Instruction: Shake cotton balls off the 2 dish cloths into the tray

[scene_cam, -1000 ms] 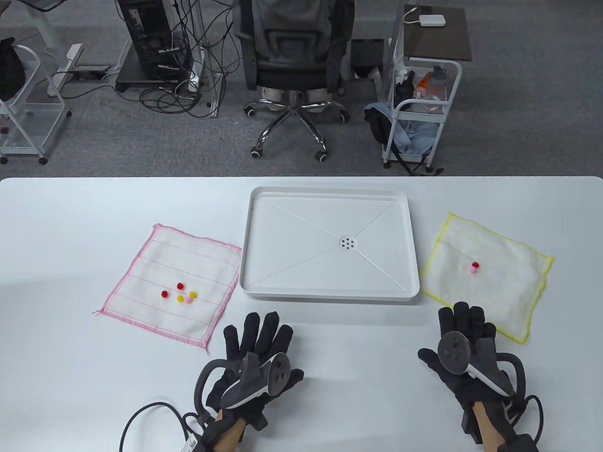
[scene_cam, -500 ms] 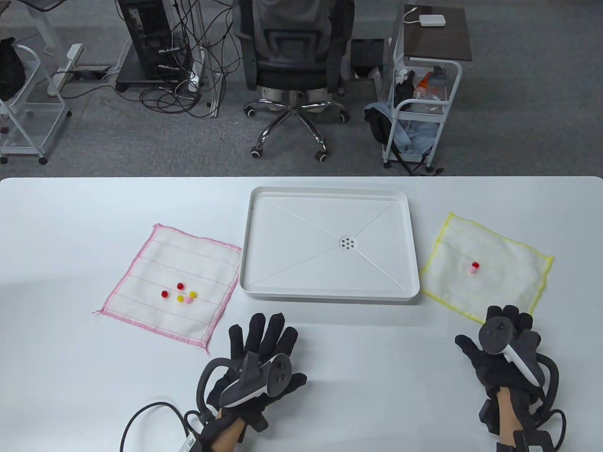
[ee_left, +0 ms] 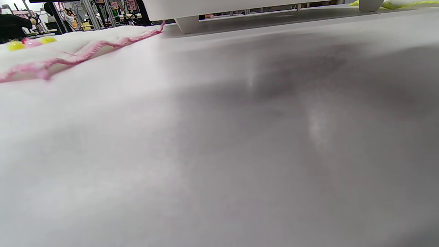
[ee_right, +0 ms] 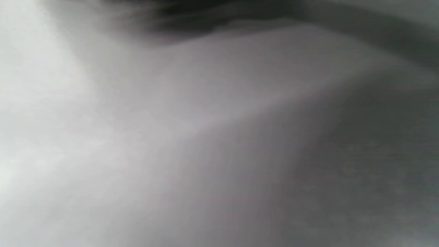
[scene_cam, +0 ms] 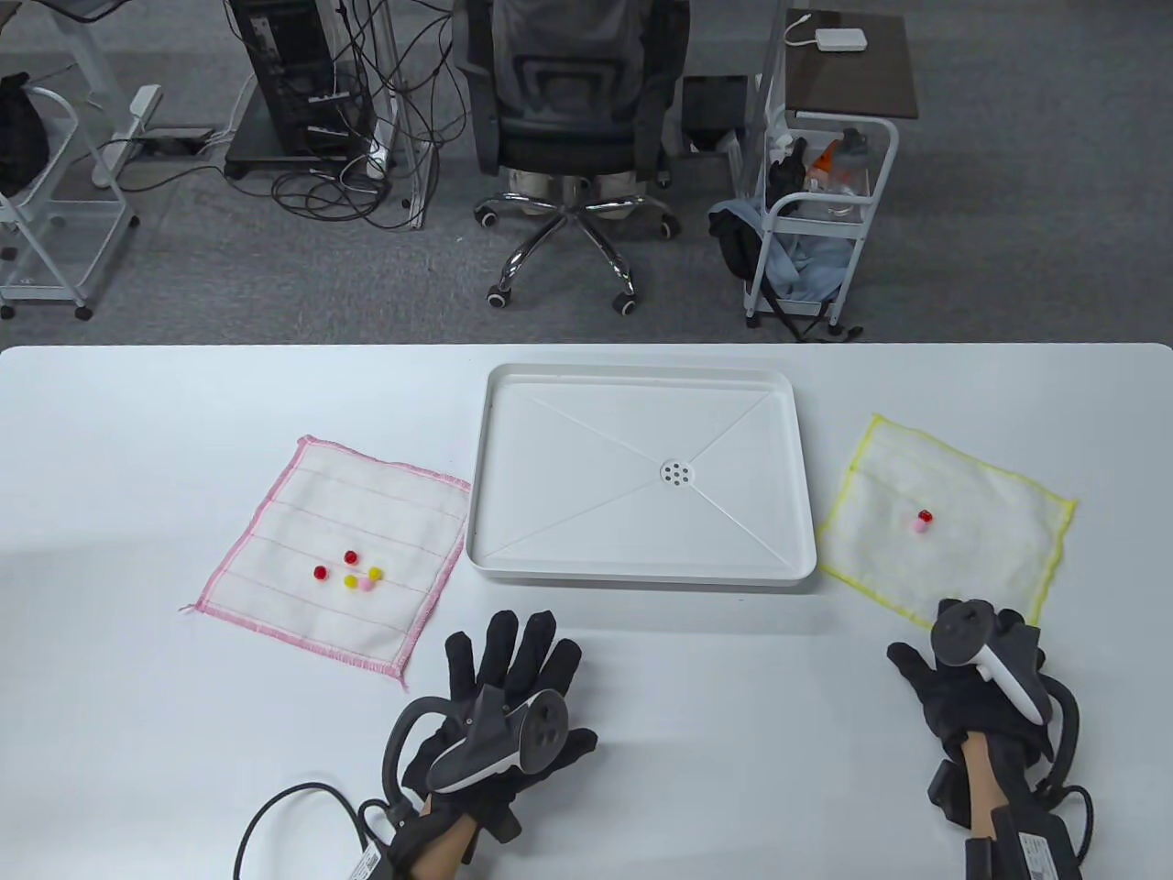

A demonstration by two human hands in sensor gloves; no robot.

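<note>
Two flat cloths [scene_cam: 341,550] flanking tray [scene_cam: 641,568]

A pink-edged dish cloth [ee_left: 68,48] carrying yellow and pink cotton balls [ee_left: 31,42] lies on the blurred desk [ee_left: 219,144] beside the white tray [ee_left: 205,8].

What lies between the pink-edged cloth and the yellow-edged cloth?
In the table view, the white tray lies between the pink-edged cloth and the yellow-edged cloth.

Right wrist view: all blur, nothing identifiable. Right hand [scene_cam: 971,683] fingers hidden under its tracker at the yellow-edged cloth [scene_cam: 953,532] near corner; grip unreadable. Left wrist view shows no fingers.
</note>
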